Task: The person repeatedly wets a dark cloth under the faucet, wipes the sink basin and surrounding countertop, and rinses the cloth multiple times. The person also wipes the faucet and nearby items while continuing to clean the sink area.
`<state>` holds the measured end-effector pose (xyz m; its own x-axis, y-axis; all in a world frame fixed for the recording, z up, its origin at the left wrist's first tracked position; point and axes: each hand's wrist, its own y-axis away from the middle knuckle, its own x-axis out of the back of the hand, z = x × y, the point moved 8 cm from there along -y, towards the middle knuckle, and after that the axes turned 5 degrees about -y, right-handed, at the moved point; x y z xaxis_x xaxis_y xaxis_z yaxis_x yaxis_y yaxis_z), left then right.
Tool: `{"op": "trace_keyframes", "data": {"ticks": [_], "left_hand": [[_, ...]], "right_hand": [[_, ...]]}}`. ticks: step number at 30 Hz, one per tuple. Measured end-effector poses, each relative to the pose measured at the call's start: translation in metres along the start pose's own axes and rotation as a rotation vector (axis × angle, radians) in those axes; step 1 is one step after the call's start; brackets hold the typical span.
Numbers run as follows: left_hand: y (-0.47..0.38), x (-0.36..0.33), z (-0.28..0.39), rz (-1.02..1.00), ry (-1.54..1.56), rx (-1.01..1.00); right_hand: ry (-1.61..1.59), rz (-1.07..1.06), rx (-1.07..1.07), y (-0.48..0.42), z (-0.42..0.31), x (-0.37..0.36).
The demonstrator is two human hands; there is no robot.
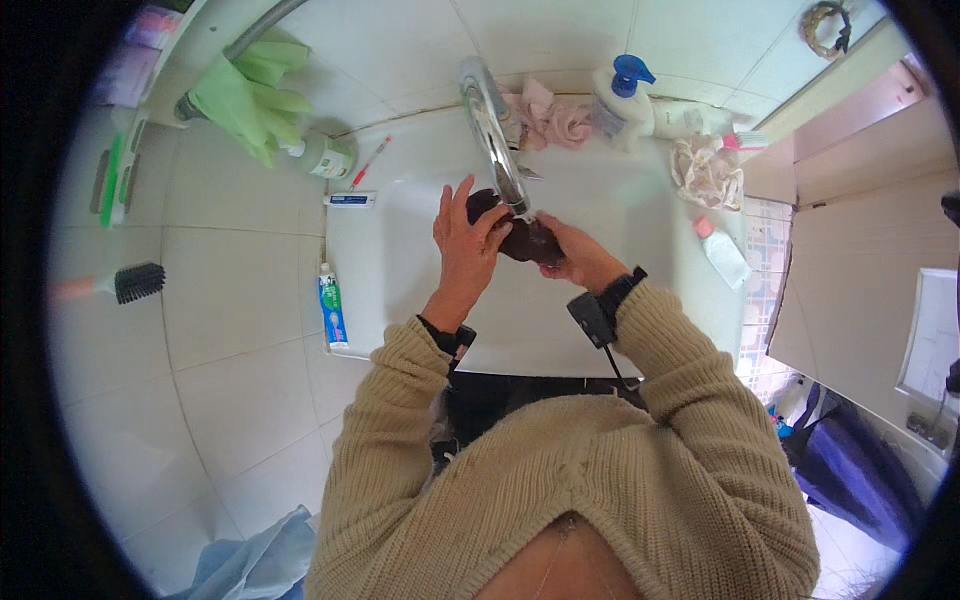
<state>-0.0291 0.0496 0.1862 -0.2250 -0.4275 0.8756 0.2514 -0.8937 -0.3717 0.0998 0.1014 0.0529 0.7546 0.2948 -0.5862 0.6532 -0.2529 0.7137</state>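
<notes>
Over the basin of a white sink (465, 330), a dark reddish-brown item, soft-looking and perhaps cloth, (531, 241) lies under the spout of a chrome faucet (491, 135). My left hand (466, 238) holds its left part between thumb and fingers, the other fingers raised. Gripping its right end is my right hand (581, 253), with the fingers partly hidden beneath. A little water seems to show at the spout's mouth, touching the item. Both wrists wear black straps with small devices.
Along the back rim stand a pump bottle (624, 109), a pink cloth (559, 124) and a crumpled scrunchie-like cloth (707, 171). A white tube (721, 251) lies right. Toothpaste tubes (332, 307) and a red pen (370, 163) lie left. Green rubber gloves (251, 101) hang above a bottle (328, 156).
</notes>
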Motion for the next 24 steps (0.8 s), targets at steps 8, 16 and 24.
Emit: {"op": "trace_keyframes", "data": {"ticks": [8,16,24], "left_hand": [[-0.039,-0.043,0.055,-0.28,0.69,0.287],[-0.029,-0.088,0.042,-0.42,0.645,0.497],[-0.012,-0.091,0.058,-0.26,0.536,0.428]], "right_hand": [[-0.719,-0.022,0.159,0.042,0.02,0.027],[-0.728,-0.223,0.415,0.037,-0.016,-0.017],[-0.867,-0.085,0.338,0.05,-0.02,-0.008]]}}
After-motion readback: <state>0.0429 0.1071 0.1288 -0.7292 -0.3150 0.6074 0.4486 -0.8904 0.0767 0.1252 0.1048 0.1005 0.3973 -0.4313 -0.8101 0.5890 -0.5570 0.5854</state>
